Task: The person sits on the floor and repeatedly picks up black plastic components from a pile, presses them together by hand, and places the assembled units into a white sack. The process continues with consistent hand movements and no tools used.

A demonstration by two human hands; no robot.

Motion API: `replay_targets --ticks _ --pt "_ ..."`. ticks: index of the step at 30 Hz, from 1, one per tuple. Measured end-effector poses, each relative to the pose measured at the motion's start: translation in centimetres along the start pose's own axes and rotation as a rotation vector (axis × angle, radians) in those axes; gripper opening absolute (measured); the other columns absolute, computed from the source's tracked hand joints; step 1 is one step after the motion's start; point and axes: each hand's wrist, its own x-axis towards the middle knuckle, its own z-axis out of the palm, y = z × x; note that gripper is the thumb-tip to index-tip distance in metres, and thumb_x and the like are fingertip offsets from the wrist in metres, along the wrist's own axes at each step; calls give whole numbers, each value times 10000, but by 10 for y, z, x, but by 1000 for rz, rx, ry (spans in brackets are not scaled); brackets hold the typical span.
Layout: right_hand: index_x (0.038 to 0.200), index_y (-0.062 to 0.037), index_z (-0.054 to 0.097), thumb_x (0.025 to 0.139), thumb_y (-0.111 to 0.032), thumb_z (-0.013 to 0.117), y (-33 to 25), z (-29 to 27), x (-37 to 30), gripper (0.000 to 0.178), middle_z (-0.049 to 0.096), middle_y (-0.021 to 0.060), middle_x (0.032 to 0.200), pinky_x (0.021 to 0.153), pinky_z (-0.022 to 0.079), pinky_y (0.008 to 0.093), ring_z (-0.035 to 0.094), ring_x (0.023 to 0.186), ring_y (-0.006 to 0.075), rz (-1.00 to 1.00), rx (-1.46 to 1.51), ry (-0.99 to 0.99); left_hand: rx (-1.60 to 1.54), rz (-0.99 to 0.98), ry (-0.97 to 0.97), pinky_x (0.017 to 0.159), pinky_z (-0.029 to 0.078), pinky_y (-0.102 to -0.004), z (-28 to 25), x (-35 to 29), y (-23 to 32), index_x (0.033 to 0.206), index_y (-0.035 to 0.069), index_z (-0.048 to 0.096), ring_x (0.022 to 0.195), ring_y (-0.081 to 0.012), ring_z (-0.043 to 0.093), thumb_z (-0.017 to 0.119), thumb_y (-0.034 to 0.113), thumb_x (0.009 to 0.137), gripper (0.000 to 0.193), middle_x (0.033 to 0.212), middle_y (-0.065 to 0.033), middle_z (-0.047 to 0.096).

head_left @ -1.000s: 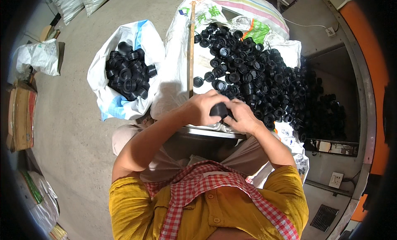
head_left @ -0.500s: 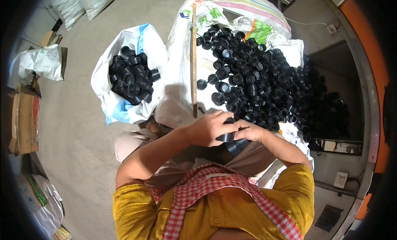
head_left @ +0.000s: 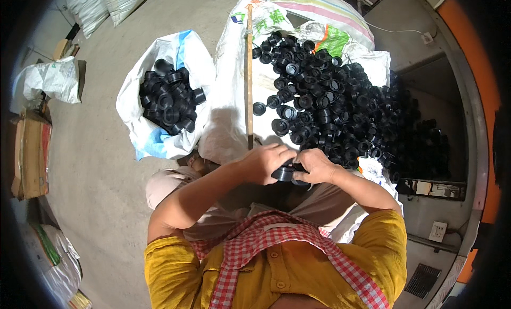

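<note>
My left hand (head_left: 266,164) is closed round a black plastic ring-shaped part (head_left: 282,174), held above my lap. Close against it, my right hand (head_left: 317,166) pinches at the parts between the hands. A second black ring-shaped part (head_left: 299,182) shows partly below my right fingers; how the two parts touch cannot be made out. Just beyond my hands lies a large heap of similar black parts (head_left: 324,101) on white woven sacking (head_left: 226,117).
To the left, an open white woven sack (head_left: 128,90) holds more black parts (head_left: 169,98). A thin wooden strip (head_left: 249,80) lies across the sacking. At the far left are a cardboard box (head_left: 33,154) and a white bag (head_left: 56,80). A metal frame (head_left: 471,96) stands on the right.
Both hands have shifted slightly, with the left one moving a little left. The held ring has tilted and moved left, and my right hand now covers more of the lower part.
</note>
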Motion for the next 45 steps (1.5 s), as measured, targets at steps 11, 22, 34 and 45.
replay_targets --ticks 11,22,34,45 --pt "1124 75 532 897 -192 558 -4 48 -12 352 638 252 1056 808 560 385 667 942 322 -105 2201 -764 506 44 153 1008 425 -418 -59 15 -13 1094 44 612 1184 -315 505 606 32 787 307 1233 -142 572" --pt "1086 -28 547 930 -255 569 -28 16 23 276 574 186 1178 918 491 363 589 1051 252 -220 1770 661 -442 -954 233 1120 253 -396 -70 0 -20 1418 -52 287 1326 -333 354 678 571 787 970 1380 -273 405" --pt "900 6 653 733 -108 610 -22 -43 35 207 645 153 1113 862 494 437 601 1086 339 -800 -93 964 -1779 -414 2 971 438 -350 -30 2 3 1305 50 440 1137 -190 541 579 284 908 482 1257 -92 529" --pt "772 -66 513 711 -592 677 -34 -71 42 555 536 78 762 591 396 360 506 624 255 -814 -133 879 -984 -99 95 909 460 -376 -34 -4 -1 1242 103 454 1077 -235 569 696 75 776 526 1172 -141 559"
